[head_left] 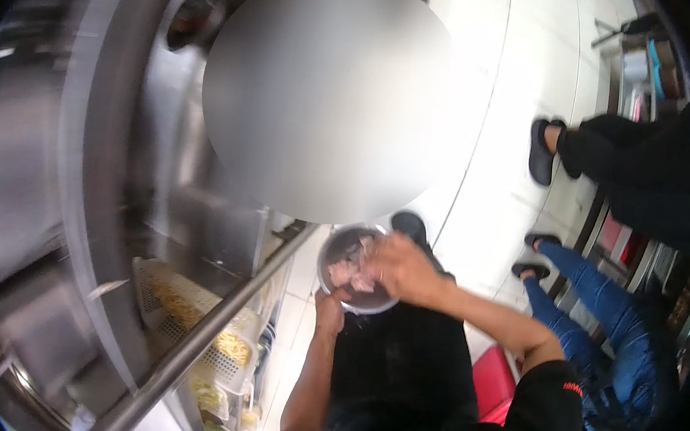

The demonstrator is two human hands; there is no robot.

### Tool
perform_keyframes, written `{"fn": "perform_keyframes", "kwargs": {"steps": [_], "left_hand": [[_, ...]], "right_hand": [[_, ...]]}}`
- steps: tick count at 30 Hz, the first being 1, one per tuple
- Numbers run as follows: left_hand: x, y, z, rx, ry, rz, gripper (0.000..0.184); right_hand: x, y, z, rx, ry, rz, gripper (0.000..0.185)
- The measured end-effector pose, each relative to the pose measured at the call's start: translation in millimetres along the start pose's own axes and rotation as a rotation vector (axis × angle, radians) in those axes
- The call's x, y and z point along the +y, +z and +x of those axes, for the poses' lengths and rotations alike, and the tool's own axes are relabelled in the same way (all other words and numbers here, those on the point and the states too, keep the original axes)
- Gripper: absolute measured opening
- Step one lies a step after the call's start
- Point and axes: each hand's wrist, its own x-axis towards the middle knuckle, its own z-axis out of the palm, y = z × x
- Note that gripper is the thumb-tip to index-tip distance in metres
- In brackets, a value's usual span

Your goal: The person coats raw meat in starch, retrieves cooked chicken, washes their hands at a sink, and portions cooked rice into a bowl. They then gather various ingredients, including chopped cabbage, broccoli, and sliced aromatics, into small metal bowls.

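A round metal bowl (327, 251) is held in front of my body, over the dark apron. In it lie pale pink pieces of what looks like raw meat (348, 273). My left hand (330, 309) grips the near left rim of the bowl, thumb over the edge. From the right, my right hand (408, 269) reaches over the rim with its fingers curled down at the meat; they are slightly blurred and appear to grasp some of it. The fingertips are partly hidden.
On the left runs a steel counter with a metal rail (213, 319). Perforated white baskets (221, 361) with yellow strips stand beside it. To the right are two people's legs (602, 279), a red stool-like object (494, 383) and shelving. A large grey blur hides the upper middle.
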Motion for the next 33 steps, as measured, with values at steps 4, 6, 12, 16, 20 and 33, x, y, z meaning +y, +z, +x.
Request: {"fn": "perform_keyframes", "kwargs": {"steps": [4, 6, 12, 16, 20, 33], "left_hand": [[47, 30, -67, -0.091, 0.077, -0.026, 0.039], [64, 33, -101, -0.077, 0.077, 0.003, 0.036], [116, 32, -200, -0.101, 0.162, -0.036, 0.026], [127, 21, -245, -0.037, 0.36, -0.141, 0.024], [133, -7, -299, 0.098, 0.334, -0.25, 0.028], [45, -77, -394, 0.393, 0.337, -0.649, 0.03]], "right_hand": [[-90, -37, 20, -0.164, 0.054, 0.022, 0.014], [-137, -69, 63, 0.023, -0.023, 0.115, 0.009], [-248, -170, 259, 0.434, -0.469, -0.089, 0.021], [-285, -169, 388, -0.394, -0.126, -0.627, 0.032], [-202, -94, 442, -0.537, -0.223, -0.8, 0.041], [-96, -104, 502, -0.711, -0.05, -0.997, 0.067]]}}
